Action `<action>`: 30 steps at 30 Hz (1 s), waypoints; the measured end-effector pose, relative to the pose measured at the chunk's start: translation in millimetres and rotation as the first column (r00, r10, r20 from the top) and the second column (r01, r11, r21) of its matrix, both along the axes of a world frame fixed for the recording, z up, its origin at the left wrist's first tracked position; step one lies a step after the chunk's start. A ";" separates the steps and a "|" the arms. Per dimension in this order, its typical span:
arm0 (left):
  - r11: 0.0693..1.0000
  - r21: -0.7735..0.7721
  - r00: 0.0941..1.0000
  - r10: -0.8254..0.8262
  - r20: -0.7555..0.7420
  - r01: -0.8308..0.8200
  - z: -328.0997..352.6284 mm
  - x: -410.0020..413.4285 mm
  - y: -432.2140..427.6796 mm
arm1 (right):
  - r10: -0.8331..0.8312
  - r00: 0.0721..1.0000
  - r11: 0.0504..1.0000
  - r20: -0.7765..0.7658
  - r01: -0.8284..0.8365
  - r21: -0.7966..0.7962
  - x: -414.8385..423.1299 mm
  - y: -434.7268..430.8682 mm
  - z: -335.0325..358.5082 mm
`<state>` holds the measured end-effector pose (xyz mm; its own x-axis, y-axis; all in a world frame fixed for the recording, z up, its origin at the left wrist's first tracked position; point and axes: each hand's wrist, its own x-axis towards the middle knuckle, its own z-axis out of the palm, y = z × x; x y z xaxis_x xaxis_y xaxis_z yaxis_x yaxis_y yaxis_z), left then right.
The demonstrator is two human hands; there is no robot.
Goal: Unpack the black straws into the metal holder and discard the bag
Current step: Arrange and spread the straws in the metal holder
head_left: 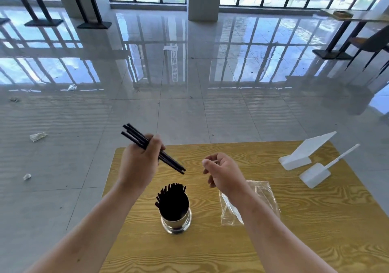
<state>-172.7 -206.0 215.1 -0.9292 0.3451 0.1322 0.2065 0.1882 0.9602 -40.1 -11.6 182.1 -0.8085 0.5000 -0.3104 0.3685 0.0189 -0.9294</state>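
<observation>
My left hand [140, 165] is shut on a small bundle of black straws [134, 137], held slanted above the table's far left part, their lower ends pointing right and down. Below it stands the metal holder [176, 220], upright and filled with several black straws [170, 194]. My right hand [223, 173] hovers to the right of the holder with fingers loosely curled and nothing visible in it. The clear plastic bag [265, 197] lies flat on the wooden table [315, 230], partly hidden under my right forearm.
Two white plastic pieces lie at the table's far right: a folded stand [303, 152] and a flat paddle with a long handle [315, 174]. Scraps of litter [37, 136] dot the glossy tiled floor. Other tables and a chair [370, 43] stand far off.
</observation>
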 end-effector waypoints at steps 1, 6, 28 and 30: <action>0.996 -0.092 0.996 -0.006 -0.086 -0.002 -7.8 4.3 -1.3 | -0.005 1.000 1.000 0.022 0.005 0.006 2.1 1.0 -7.0; 0.795 -0.571 0.978 -0.195 0.076 0.203 -74.1 35.7 -12.5 | -0.016 0.998 1.000 0.059 0.018 -0.025 7.6 -4.8 -33.0; 0.723 -0.630 0.957 -0.172 0.232 0.282 -101.9 22.0 -38.4 | 0.306 0.863 0.741 0.402 -0.481 0.468 -49.8 -50.6 -70.7; 0.735 -0.619 0.957 -0.153 0.246 0.277 -100.7 20.5 -39.2 | 0.314 0.862 0.713 0.398 -0.491 0.500 -50.2 -47.4 -63.9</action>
